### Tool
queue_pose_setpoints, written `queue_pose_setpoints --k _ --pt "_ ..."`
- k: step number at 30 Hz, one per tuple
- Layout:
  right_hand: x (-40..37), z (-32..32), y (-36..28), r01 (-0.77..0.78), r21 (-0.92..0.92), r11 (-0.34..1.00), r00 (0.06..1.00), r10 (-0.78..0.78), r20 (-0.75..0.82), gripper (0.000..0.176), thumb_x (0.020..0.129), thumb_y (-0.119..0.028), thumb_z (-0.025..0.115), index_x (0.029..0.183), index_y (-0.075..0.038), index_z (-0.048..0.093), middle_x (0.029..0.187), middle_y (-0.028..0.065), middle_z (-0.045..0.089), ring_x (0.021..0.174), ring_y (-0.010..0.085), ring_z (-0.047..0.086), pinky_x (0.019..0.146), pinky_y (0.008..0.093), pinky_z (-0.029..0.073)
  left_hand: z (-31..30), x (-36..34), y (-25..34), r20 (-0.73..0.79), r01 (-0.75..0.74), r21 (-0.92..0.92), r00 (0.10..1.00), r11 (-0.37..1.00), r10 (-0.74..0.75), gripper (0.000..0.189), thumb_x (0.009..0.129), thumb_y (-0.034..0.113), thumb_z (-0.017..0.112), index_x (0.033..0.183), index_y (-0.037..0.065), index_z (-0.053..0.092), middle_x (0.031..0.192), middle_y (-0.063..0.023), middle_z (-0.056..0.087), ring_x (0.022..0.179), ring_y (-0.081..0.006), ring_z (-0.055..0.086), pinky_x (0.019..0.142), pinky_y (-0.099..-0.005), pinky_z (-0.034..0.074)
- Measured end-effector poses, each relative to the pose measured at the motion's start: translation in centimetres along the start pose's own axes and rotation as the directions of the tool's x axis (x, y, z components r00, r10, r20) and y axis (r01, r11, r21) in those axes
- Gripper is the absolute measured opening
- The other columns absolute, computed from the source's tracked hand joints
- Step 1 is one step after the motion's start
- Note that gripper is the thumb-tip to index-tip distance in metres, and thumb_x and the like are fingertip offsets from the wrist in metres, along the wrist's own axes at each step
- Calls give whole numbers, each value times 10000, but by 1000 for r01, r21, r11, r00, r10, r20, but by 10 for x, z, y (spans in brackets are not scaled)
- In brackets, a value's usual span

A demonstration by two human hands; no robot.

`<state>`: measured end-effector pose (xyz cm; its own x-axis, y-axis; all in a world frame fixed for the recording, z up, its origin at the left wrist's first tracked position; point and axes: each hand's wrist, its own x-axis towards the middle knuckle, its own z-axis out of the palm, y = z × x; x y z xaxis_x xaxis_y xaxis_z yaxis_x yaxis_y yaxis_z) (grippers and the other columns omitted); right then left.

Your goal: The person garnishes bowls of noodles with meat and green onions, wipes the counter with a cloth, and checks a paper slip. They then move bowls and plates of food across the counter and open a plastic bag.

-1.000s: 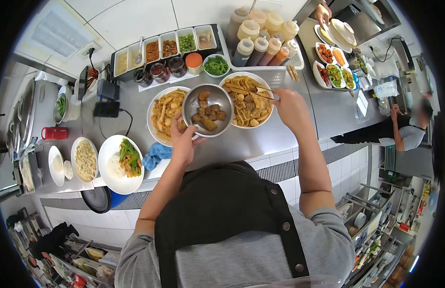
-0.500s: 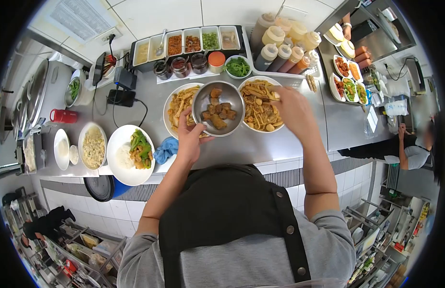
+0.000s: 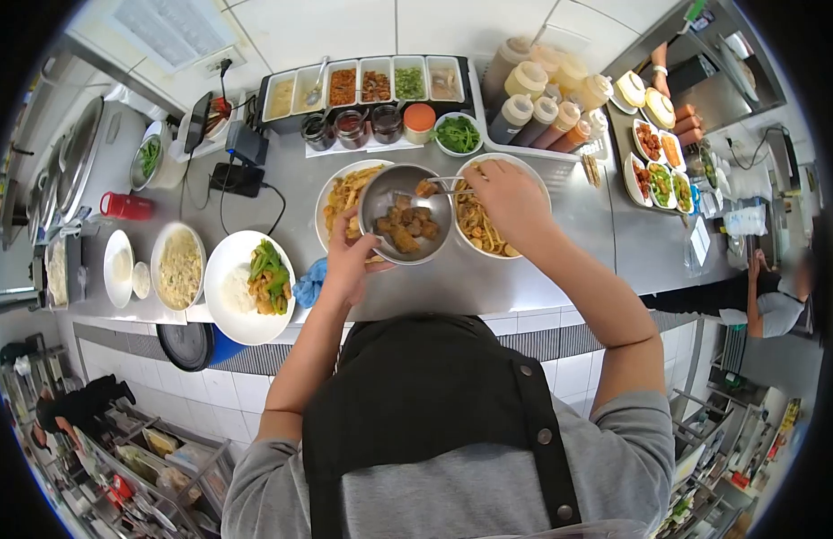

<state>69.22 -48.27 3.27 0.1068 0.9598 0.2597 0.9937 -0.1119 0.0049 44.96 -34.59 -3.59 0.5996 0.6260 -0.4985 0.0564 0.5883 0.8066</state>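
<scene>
My left hand [image 3: 351, 260] is closed on the rim of a metal bowl [image 3: 373, 235], tilted slightly over the counter. Brown chunks of meat [image 3: 405, 226] lie inside it. Metal tongs [image 3: 452, 186] are in my closed right hand [image 3: 511, 202], reaching over the bowl's right edge. At their tips is one brown chunk [image 3: 426, 188]. Under my right hand stands a plate of noodles [image 3: 475, 225]. A second plate of noodles [image 3: 337, 198] is partly hidden behind the bowl and my left hand.
Seasoning trays [image 3: 376, 81], sauce jars [image 3: 387, 121] and a bowl of greens [image 3: 458, 134] line the back. Squeeze bottles [image 3: 528, 112] stand at the back right. Plated rice with green vegetables [image 3: 248, 287] and a blue cloth [image 3: 309, 283] are left. Another person [image 3: 775, 292] is far right.
My right hand has moved left from above the right noodle plate to the bowl's edge. The tongs now show, with a chunk at their tips. The view has shifted slightly.
</scene>
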Motion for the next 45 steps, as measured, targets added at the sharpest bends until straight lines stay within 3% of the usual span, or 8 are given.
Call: queue_pose_setpoints --k 5,9,12,17,24,32,38,45 --pt "20 -17 -17 -228 232 946 973 212 92 267 846 -115 581 1097 -37 633 959 118 625 970 325 617 839 429 506 -57 -2 26 -235 -211 -65 953 975 191 629 836 -13 554 1410 80 315 1082 -150 578 884 -238 656 642 -383 634" --pt "39 41 -46 -148 181 972 983 125 134 260 818 -75 606 1068 -13 645 948 143 640 933 315 641 802 433 524 -88 -16 62 -462 -397 -92 829 913 315 644 846 -4 555 1423 90 284 1113 -164 572 888 -254 657 659 -394 622" --pt "57 90 -73 -75 63 995 981 63 182 238 778 -48 636 1009 4 660 950 167 652 912 308 659 782 435 534 -104 -20 72 -497 -462 -93 789 882 361 660 839 2 567 1424 107 281 1125 -156 561 934 -269 644 709 -428 607" --pt "75 90 -76 -63 83 995 953 35 300 162 763 -46 644 918 -5 669 978 193 659 910 321 665 789 429 537 -103 -20 59 -480 -436 -146 816 888 321 689 830 3 570 1437 119 264 1106 -143 569 871 -243 637 685 -407 614" --pt "85 -15 -70 -125 284 951 983 79 167 182 815 -53 603 987 1 628 934 181 622 914 344 636 777 431 536 -72 -18 37 -333 -325 -195 910 925 249 662 828 -33 528 1426 99 273 1019 -134 620 857 -212 665 638 -366 634" --pt "89 10 -90 -41 68 997 995 35 90 155 828 -33 573 975 -3 613 939 143 629 909 292 654 742 405 548 -28 -19 30 -218 -265 -107 947 958 238 586 846 -14 503 1388 112 319 991 -115 632 885 -204 676 653 -358 638" --pt "94 31 -87 -31 167 986 977 -6 215 153 813 -12 580 960 -11 623 960 169 638 904 318 658 749 417 547 -22 -26 30 -191 -253 -100 954 962 231 610 834 -50 510 1391 98 312 1021 -147 627 891 -213 672 684 -374 648" --pt "93 0 -82 -161 435 886 985 115 132 279 875 -114 639 1141 -31 645 973 191 643 966 374 626 840 461 494 -40 -24 24 -289 -290 -170 928 942 233 628 833 -48 525 1399 87 288 1075 -173 613 943 -241 668 701 -403 649"
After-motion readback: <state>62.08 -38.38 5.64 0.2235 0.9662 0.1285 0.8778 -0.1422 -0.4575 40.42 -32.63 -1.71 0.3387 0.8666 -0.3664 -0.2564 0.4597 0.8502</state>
